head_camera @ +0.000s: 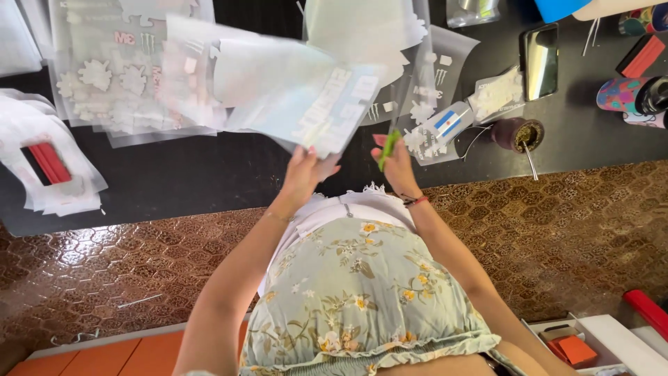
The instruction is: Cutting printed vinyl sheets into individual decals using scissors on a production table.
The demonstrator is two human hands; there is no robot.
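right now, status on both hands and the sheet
Left hand pinching clear sticker sheet, lifted over the black table. Right hand holding green tool. More sheets piled beyond.

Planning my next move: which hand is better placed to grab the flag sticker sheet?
Probably right: the right hand, holding only a thin green tool, is nearest the flag sticker sheet; the left hand holds a clear sheet.
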